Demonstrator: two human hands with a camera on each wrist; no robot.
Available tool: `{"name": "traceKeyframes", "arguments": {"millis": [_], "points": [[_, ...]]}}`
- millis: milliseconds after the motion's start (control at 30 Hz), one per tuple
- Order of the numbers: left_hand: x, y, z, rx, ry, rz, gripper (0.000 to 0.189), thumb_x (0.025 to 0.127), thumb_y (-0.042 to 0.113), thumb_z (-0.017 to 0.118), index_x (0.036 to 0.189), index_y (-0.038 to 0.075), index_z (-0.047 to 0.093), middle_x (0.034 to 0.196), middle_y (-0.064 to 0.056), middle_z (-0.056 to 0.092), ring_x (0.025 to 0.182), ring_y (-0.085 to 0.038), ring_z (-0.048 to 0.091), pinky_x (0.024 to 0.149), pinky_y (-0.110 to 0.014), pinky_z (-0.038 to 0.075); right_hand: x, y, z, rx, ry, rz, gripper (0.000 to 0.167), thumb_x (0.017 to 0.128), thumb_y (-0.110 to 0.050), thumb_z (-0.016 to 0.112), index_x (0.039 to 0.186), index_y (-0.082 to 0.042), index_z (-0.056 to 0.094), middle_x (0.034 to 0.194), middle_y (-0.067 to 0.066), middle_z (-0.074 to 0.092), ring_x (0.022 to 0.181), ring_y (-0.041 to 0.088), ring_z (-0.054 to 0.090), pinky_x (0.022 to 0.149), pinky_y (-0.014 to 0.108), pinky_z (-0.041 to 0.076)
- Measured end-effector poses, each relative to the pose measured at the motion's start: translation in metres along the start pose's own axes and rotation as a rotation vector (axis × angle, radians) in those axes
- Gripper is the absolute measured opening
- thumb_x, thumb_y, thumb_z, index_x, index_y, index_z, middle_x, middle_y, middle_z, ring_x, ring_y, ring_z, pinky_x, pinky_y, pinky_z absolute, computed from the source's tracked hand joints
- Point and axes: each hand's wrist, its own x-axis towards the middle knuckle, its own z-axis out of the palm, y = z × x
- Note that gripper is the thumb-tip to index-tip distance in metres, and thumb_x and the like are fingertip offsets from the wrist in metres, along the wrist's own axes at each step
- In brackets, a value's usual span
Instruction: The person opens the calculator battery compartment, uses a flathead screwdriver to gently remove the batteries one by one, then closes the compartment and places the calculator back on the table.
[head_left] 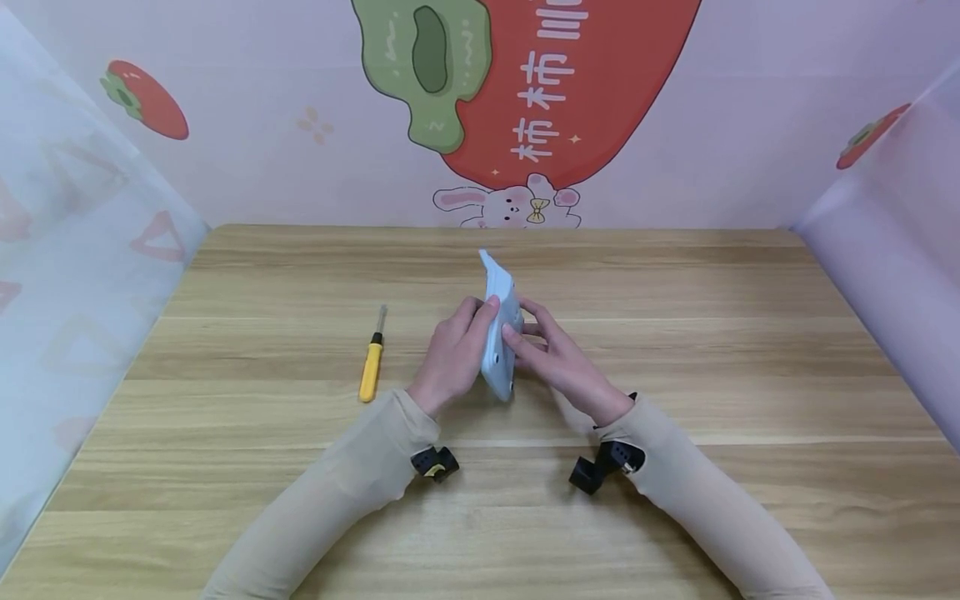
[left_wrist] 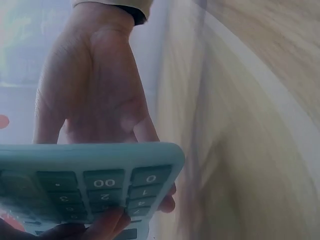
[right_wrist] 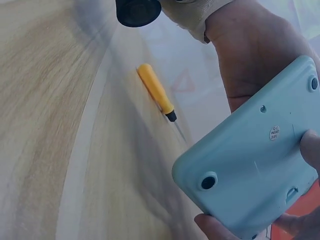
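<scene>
A light blue calculator (head_left: 501,354) is held up on edge between the two hands, above the table. My left hand (head_left: 456,346) grips it from the left; in the left wrist view its fingertips (left_wrist: 107,225) lie over the number keys. From the other side my right hand (head_left: 558,358) holds it, thumb against the back. The right wrist view shows that back of the calculator (right_wrist: 245,165), with dark round feet, a screw hole and a small white sticker. A yellow-handled screwdriver (head_left: 371,367) lies left of the left hand, its shaft pointing away.
The wood-grain table (head_left: 675,333) spreads all round the hands. A printed cloth (head_left: 270,167) with persimmon drawings stands behind it, and pale cloths (head_left: 75,208) flank the sides. Each wrist bears a small black camera (head_left: 442,463).
</scene>
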Motion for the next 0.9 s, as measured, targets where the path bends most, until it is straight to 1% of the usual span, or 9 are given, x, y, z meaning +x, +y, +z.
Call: {"name": "traceKeyframes", "arguments": {"millis": [200, 400, 533, 700, 900], "points": [[-0.001, -0.003, -0.001, -0.029, -0.033, -0.013, 0.054, 0.102, 0.044, 0.025, 0.124, 0.001, 0.052, 0.11, -0.021, 0.064, 0.091, -0.028, 0.065, 0.072, -0.037, 0.054, 0.001, 0.001, 0.0, 0.004, 0.005, 0.027, 0.069, 0.095, -0.048, 0.053, 0.151, -0.024, 0.021, 0.148, 0.019, 0.032, 0.132, 0.034, 0.044, 0.101, 0.045, 0.044], [-0.001, -0.006, -0.002, -0.079, -0.039, -0.011, 0.054, 0.103, 0.043, 0.024, 0.126, 0.002, 0.05, 0.111, -0.02, 0.064, 0.095, -0.029, 0.066, 0.077, -0.039, 0.055, 0.002, 0.002, 0.0, -0.056, 0.033, 0.054, 0.07, 0.093, -0.053, 0.053, 0.15, -0.028, 0.022, 0.146, 0.017, 0.033, 0.131, 0.037, 0.043, 0.105, 0.05, 0.039], [-0.001, -0.008, -0.002, -0.104, -0.045, -0.007, 0.053, 0.103, 0.042, 0.024, 0.126, 0.002, 0.05, 0.111, -0.021, 0.065, 0.096, -0.029, 0.067, 0.077, -0.039, 0.055, 0.002, 0.001, 0.001, -0.069, 0.045, 0.065, 0.069, 0.092, -0.053, 0.054, 0.149, -0.03, 0.023, 0.144, 0.016, 0.034, 0.129, 0.038, 0.045, 0.103, 0.051, 0.041], [-0.002, -0.009, -0.003, -0.102, -0.051, 0.007, 0.053, 0.104, 0.041, 0.024, 0.128, 0.001, 0.049, 0.111, -0.021, 0.065, 0.096, -0.029, 0.067, 0.077, -0.039, 0.056, 0.002, 0.001, 0.002, -0.056, 0.064, 0.071, 0.069, 0.092, -0.051, 0.056, 0.149, -0.029, 0.024, 0.144, 0.017, 0.033, 0.129, 0.038, 0.045, 0.101, 0.05, 0.043], [-0.001, -0.011, -0.004, -0.101, -0.055, 0.024, 0.053, 0.104, 0.04, 0.024, 0.13, 0.0, 0.048, 0.109, -0.021, 0.066, 0.093, -0.029, 0.068, 0.075, -0.038, 0.056, 0.001, 0.001, 0.002, -0.062, 0.089, 0.074, 0.068, 0.092, -0.051, 0.057, 0.149, -0.029, 0.025, 0.144, 0.016, 0.034, 0.129, 0.038, 0.045, 0.101, 0.051, 0.043]]}}
